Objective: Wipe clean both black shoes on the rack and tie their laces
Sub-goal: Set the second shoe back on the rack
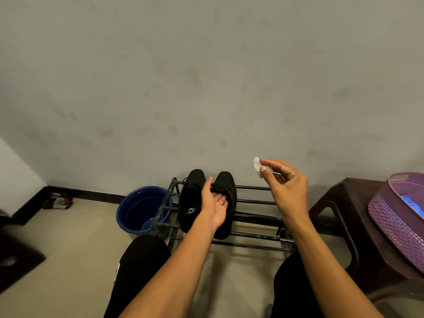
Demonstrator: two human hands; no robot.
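Note:
Two black lace-up shoes stand side by side on a black metal rack [254, 202], toes toward the wall: the left shoe [191, 198] and the right shoe [227, 191]. My left hand [214, 203] reaches between them, palm turned right, fingers curled round the inner side of the right shoe near its laces. My right hand [283, 183] hovers above the rack to the right of the shoes and pinches a small white crumpled wipe [257, 163] between thumb and fingertips.
A blue plastic basin [140, 208] sits on the floor left of the rack. A dark brown plastic stool [341, 216] at the right carries a purple basket [394, 216]. My knees in black trousers are in front of the rack. A wall rises behind it.

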